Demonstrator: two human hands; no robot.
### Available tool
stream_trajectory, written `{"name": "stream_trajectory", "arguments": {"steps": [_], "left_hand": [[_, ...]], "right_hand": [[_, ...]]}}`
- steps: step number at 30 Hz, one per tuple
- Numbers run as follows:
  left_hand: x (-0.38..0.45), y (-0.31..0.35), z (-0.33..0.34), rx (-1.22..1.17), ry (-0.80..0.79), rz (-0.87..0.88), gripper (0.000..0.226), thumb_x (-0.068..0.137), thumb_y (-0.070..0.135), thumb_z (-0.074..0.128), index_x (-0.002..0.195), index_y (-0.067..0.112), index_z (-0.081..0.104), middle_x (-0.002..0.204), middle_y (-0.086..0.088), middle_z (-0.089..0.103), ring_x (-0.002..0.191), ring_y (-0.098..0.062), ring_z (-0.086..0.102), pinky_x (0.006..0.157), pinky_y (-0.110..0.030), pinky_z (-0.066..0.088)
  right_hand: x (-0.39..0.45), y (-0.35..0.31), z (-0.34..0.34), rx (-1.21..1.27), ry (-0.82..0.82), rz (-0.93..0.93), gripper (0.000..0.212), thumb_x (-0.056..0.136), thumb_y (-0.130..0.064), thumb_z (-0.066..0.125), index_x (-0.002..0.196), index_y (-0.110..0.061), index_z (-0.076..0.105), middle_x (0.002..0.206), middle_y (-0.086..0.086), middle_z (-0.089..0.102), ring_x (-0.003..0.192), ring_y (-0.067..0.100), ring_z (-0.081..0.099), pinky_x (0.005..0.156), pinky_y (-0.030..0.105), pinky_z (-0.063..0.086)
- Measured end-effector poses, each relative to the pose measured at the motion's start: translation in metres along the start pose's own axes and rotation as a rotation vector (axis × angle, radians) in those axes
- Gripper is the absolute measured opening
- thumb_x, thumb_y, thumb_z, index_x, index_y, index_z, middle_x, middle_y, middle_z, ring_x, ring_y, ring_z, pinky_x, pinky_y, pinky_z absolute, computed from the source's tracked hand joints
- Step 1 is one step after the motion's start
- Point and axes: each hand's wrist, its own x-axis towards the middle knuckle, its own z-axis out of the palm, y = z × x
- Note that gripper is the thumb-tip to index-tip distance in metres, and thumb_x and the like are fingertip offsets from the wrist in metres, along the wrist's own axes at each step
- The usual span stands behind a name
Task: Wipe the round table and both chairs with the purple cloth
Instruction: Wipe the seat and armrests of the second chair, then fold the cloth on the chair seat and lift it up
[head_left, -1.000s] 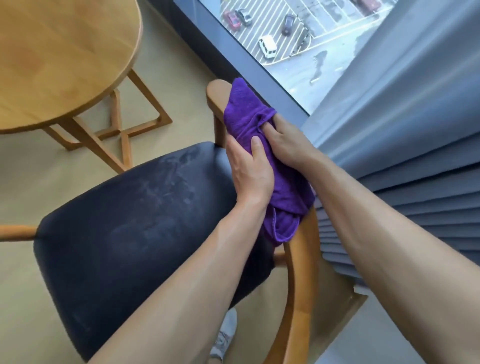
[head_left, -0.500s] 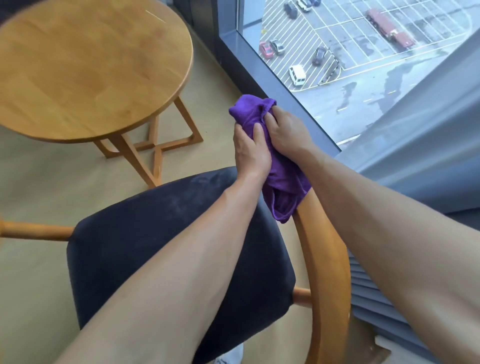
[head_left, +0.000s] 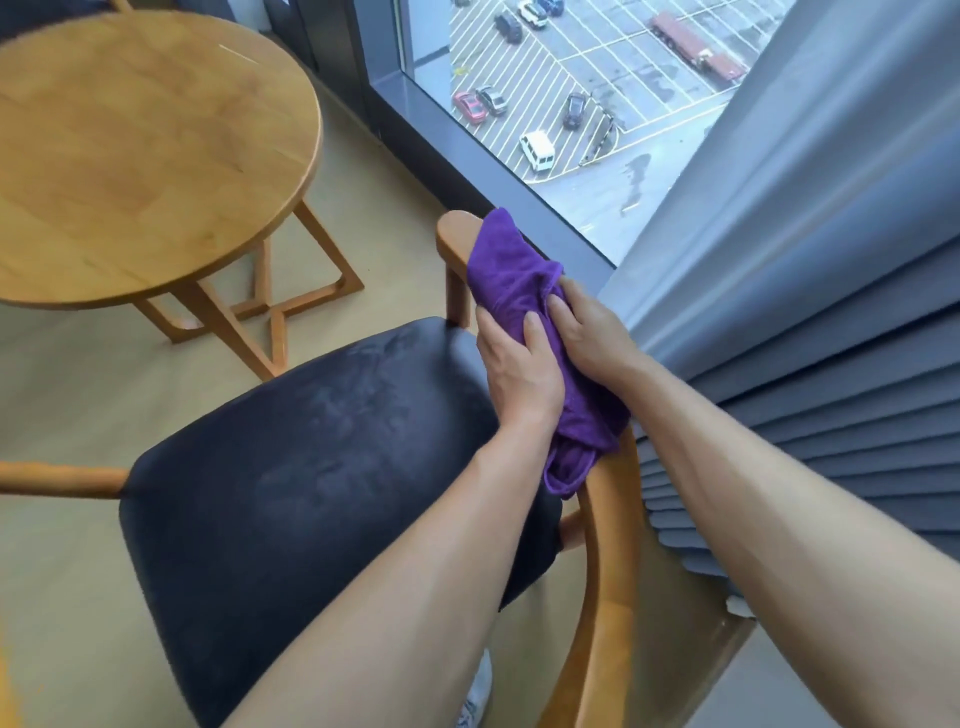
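Observation:
The purple cloth (head_left: 511, 270) is wrapped over the curved wooden armrest (head_left: 610, 519) of a chair with a dark padded seat (head_left: 311, 467). My left hand (head_left: 517, 371) grips the cloth and rail from the seat side. My right hand (head_left: 592, 335) grips them from the window side, its fingers curled into the folds. The armrest's rounded tip (head_left: 452, 231) pokes out beyond the cloth. The round wooden table (head_left: 140, 150) stands to the upper left, apart from the chair.
A floor-to-ceiling window (head_left: 571, 119) runs close along the chair's right side, with grey pleated curtains (head_left: 831, 312) at the right. The chair's other armrest (head_left: 57, 478) shows at the left edge. Beige floor lies between table and chair.
Both hands slid the cloth back along the armrest toward me, so the rail's rounded tip is bare again. The view shifted a little to the right.

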Motion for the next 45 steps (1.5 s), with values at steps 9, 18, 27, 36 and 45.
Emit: {"name": "stream_trajectory", "arguments": {"steps": [9, 18, 27, 36, 45], "left_hand": [[-0.098, -0.038, -0.033, 0.086, -0.357, 0.049, 0.057, 0.102, 0.041, 0.044, 0.153, 0.020, 0.028, 0.150, -0.002, 0.043, 0.136, -0.017, 0.043, 0.111, -0.029, 0.036], [-0.154, -0.063, -0.096, 0.181, -0.640, 0.025, 0.021, 0.095, 0.034, 0.052, 0.115, 0.032, 0.056, 0.108, 0.012, 0.065, 0.101, -0.008, 0.061, 0.093, -0.033, 0.050], [-0.121, 0.038, -0.155, 0.073, -0.645, 0.272, 0.036, 0.086, 0.007, 0.060, 0.116, 0.027, 0.064, 0.103, 0.009, 0.072, 0.098, -0.003, 0.065, 0.094, -0.027, 0.049], [-0.079, 0.227, -0.280, 0.013, -0.733, 0.519, 0.038, 0.083, 0.006, 0.065, 0.118, 0.020, 0.066, 0.110, -0.011, 0.071, 0.105, -0.028, 0.067, 0.099, -0.053, 0.051], [-0.096, 0.332, -0.383, 0.129, -0.822, 0.505, 0.037, 0.080, 0.026, 0.057, 0.115, 0.017, 0.064, 0.109, -0.009, 0.072, 0.093, -0.018, 0.070, 0.073, -0.025, 0.055]], "right_hand": [[-0.137, 0.014, 0.012, 0.085, 0.228, 0.193, 0.031, 0.103, -0.026, 0.037, 0.131, -0.025, 0.049, 0.124, 0.006, 0.064, 0.111, 0.028, 0.059, 0.077, 0.026, 0.033], [-0.247, -0.019, 0.042, 0.090, 0.472, 0.384, 0.016, 0.099, -0.018, 0.047, 0.096, -0.031, 0.055, 0.082, -0.012, 0.064, 0.077, 0.014, 0.062, 0.061, 0.022, 0.041], [-0.224, -0.101, -0.022, 0.156, 0.523, 0.195, 0.025, 0.082, -0.005, 0.063, 0.093, -0.028, 0.067, 0.080, -0.009, 0.070, 0.077, 0.007, 0.065, 0.069, 0.022, 0.048], [-0.185, -0.272, -0.133, 0.093, 0.493, -0.353, 0.038, 0.080, 0.001, 0.066, 0.105, -0.026, 0.075, 0.118, -0.004, 0.058, 0.103, 0.002, 0.059, 0.093, 0.024, 0.049], [-0.171, -0.437, -0.181, -0.124, 0.448, -0.554, 0.022, 0.088, -0.007, 0.050, 0.073, -0.022, 0.045, 0.067, 0.002, 0.055, 0.064, 0.028, 0.050, 0.061, 0.035, 0.039]]}}
